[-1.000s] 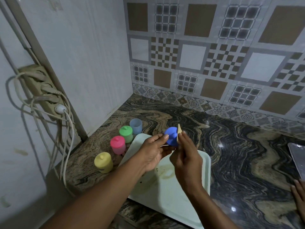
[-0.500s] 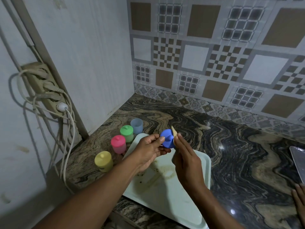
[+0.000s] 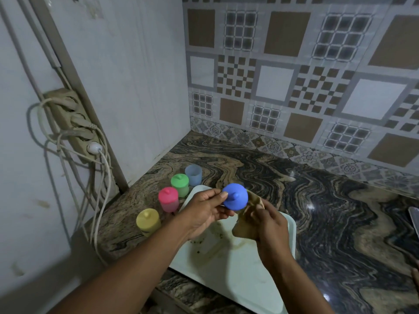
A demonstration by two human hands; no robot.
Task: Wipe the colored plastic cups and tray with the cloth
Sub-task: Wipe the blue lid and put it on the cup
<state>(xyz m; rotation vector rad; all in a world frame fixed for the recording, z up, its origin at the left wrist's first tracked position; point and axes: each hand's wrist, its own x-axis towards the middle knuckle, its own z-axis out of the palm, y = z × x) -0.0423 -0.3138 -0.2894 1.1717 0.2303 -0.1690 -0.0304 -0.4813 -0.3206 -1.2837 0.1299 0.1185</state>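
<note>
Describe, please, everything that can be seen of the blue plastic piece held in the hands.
The blue plastic piece is round and domed, plain matte blue, with a small knob in the middle of the face turned to the camera. Whether a cup body sits behind it cannot be told. It is held in the air above the tray, tipped on its side. The left hand pinches its left edge; the cloth, gripped by the right hand, lies against its right side.

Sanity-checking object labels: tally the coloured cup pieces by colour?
Yellow cup: 1
Pink cup: 1
Green cup: 1
Pale blue cup: 1
Dark blue piece, held in left hand: 1
Total: 5
</note>
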